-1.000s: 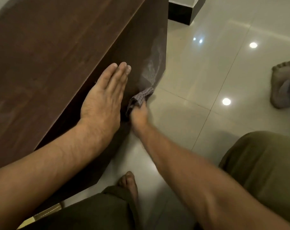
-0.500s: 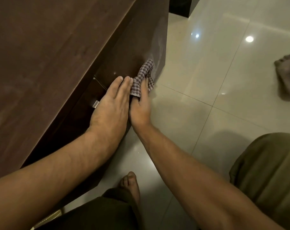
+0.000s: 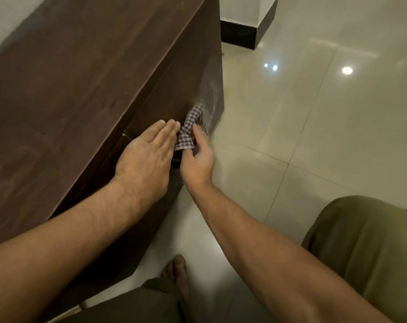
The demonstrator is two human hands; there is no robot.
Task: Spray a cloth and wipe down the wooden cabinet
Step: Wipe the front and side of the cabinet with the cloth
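Cloth [image 3: 189, 130]: checked, bunched into a narrow strip, pressed against the cabinet [image 3: 81, 89] front, near its far vertical edge and above the floor [image 3: 314, 141]. Long axis is tilted, the lower end at the hands and the upper end pointed up toward the cabinet's far corner. A pale smear [image 3: 209, 92] is seen on the wood just above the upper end.

Right hand [image 3: 197, 165]: the cloth's lower end is pinched, one digit laid straight along the fabric, the others curled beneath it.

Left hand [image 3: 146, 159]: held flat on the cabinet front, fingers straight and together, nothing gripped; fingertips touching the cloth's left edge.

Against a second ago: the cloth was down near the floor line and mostly hidden behind the right hand; it is now higher on the panel and more of it is shown. Since half a second ago its place is little changed. The left hand has been kept flat throughout.

Around: glossy tiles with lamp reflections, dark skirting [image 3: 239, 34] past the cabinet, a bare foot [image 3: 177, 273] below, an olive-clad knee [image 3: 365, 252] at right. Part of the cabinet front is hidden by the left forearm.
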